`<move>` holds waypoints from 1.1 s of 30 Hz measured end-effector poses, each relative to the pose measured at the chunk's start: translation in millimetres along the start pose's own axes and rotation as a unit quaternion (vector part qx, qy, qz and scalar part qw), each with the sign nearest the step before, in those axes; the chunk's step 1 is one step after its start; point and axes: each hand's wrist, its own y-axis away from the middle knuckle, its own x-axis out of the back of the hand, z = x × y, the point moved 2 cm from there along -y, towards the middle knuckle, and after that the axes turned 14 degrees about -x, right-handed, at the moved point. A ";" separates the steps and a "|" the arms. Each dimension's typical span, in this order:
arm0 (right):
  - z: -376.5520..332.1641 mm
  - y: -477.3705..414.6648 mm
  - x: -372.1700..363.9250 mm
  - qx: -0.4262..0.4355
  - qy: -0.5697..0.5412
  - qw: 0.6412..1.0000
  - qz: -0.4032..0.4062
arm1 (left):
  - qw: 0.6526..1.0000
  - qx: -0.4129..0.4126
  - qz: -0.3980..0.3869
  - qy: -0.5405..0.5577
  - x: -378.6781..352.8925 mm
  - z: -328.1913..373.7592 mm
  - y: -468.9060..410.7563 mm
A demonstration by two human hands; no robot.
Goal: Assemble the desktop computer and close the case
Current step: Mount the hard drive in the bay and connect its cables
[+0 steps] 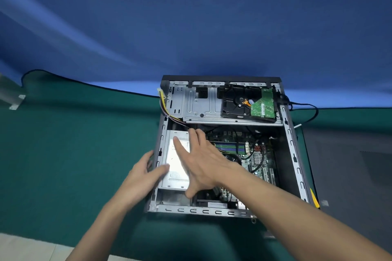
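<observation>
An open desktop case (297, 154) lies on its side on a green mat. Inside at the left sits a silver power supply (176, 178). My right hand (201, 159) lies flat over it, fingers spread and straight, thumb reaching down past its near edge. My left hand (146, 174) touches the case's left wall with straight fingers, the thumb resting on the power supply's top. The green motherboard (254, 159) fills the middle. A hard drive (248, 101), circuit board up, sits in the metal drive cage (199, 104) at the far end.
Coloured wires (167, 112) run from the case's far left corner down towards the power supply. A black cable (307, 110) trails off the far right side. The green mat (74, 144) spreads left of the case, and a dark grey panel (347, 165) lies to the right.
</observation>
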 end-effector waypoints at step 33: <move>-1.2 -31.8 -16.8 -0.246 -0.651 0.718 0.007 | 0.998 0.064 -0.010 -0.022 -4.2 -2.1 38.5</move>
